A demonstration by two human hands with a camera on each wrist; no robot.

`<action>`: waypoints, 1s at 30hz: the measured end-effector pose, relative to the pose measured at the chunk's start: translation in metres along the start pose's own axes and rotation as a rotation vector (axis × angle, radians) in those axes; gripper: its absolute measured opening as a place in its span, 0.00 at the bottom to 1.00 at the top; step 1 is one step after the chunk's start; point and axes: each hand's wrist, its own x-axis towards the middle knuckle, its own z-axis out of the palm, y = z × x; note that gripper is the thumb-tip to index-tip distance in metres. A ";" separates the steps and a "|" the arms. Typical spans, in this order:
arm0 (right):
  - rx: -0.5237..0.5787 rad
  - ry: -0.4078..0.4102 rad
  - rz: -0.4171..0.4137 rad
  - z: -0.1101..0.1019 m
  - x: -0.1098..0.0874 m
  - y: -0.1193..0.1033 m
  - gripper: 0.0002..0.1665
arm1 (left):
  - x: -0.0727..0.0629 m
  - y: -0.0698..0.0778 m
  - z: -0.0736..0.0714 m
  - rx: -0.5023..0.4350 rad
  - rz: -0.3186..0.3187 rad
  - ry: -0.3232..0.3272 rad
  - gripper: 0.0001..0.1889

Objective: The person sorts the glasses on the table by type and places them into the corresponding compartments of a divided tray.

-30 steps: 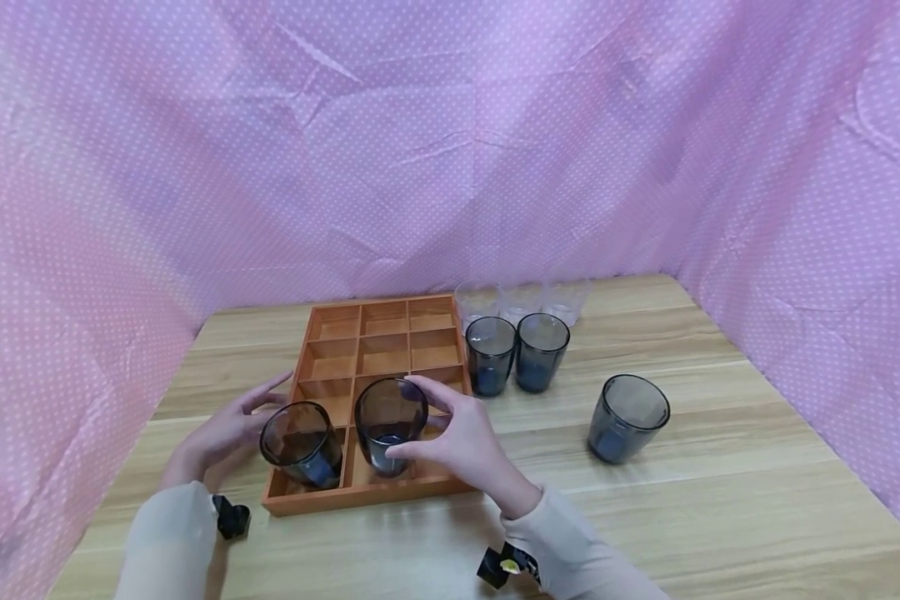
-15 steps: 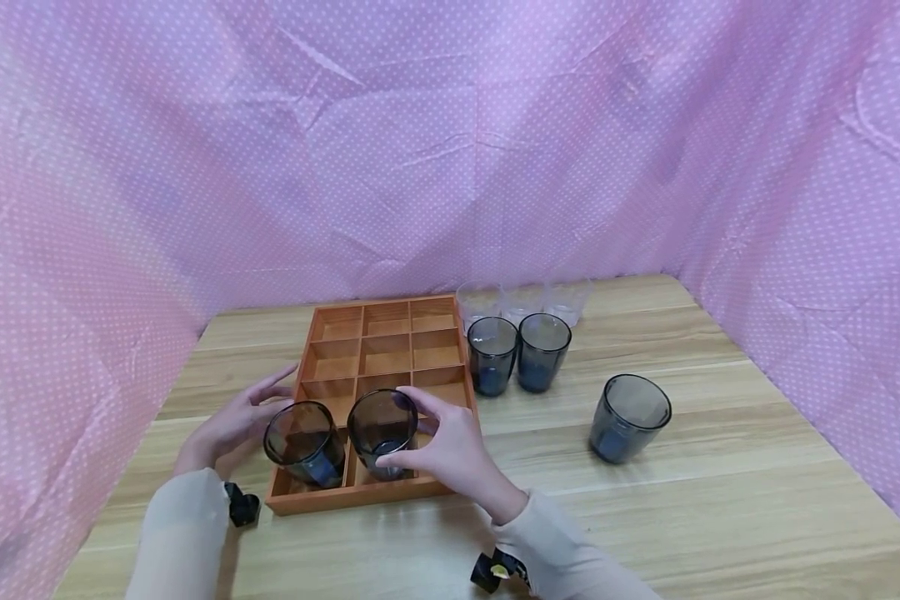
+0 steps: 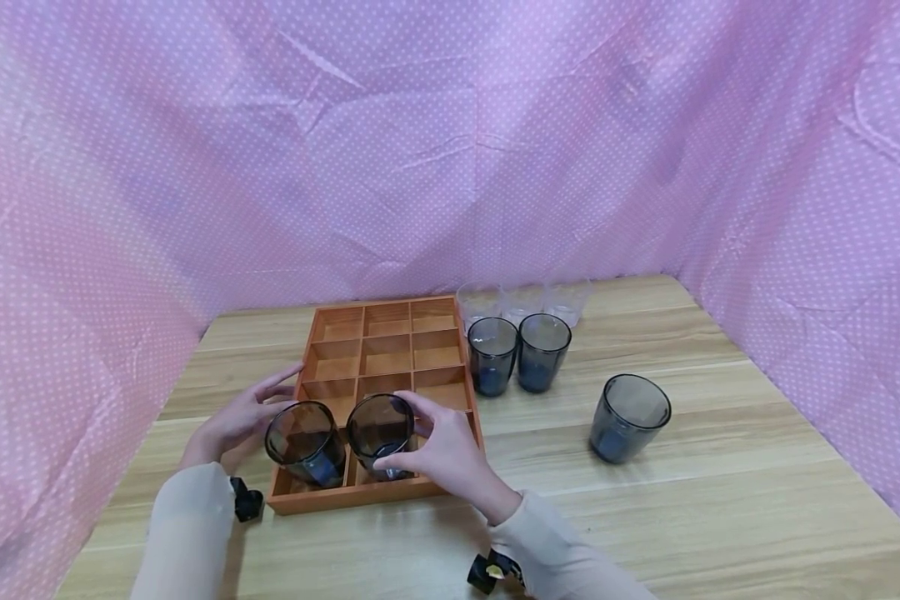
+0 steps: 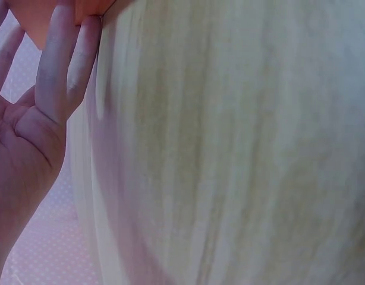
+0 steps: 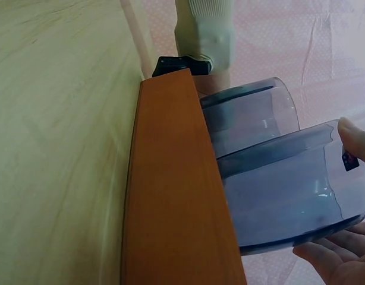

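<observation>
My right hand (image 3: 453, 454) holds a smoky dark drinking glass (image 3: 375, 429) between thumb and fingers. In the head view it stands in the front middle compartment of a brown wooden divided tray (image 3: 360, 498). A matching glass (image 3: 300, 437) sits, slightly tilted, in the front left compartment. The right wrist view shows both glasses rising above the tray's front wall (image 5: 173, 178), the held glass (image 5: 283, 184) nearer. At the tray's left side lies my left hand (image 3: 232, 425), fingers extended; in the left wrist view its fingertips meet the tray wall (image 4: 37, 18).
Two dark glasses (image 3: 492, 354) (image 3: 542, 350) stand side by side at the tray's right. Behind them are several clear glasses (image 3: 567, 300). Another dark glass (image 3: 627, 421) stands alone farther right on the wooden table (image 3: 720, 483). A pink dotted cloth (image 3: 472, 167) hangs around the table.
My right hand has moved the glass slightly left and down into the front middle compartment. The left hand has shifted slightly right along the tray's side.
</observation>
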 end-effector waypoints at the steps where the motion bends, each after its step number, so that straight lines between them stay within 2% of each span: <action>1: -0.003 -0.002 0.005 0.000 0.000 0.001 0.43 | 0.000 0.000 0.000 0.008 0.003 -0.002 0.36; 12: -0.067 -0.009 0.033 0.004 0.002 0.010 0.44 | 0.001 -0.001 0.001 0.036 -0.016 -0.018 0.37; 21: -0.109 -0.042 0.048 0.004 0.005 0.009 0.45 | 0.000 -0.001 0.000 0.063 0.021 -0.023 0.34; 30: -0.056 -0.066 0.072 0.002 0.004 0.010 0.47 | -0.001 0.000 0.002 -0.007 -0.011 -0.045 0.38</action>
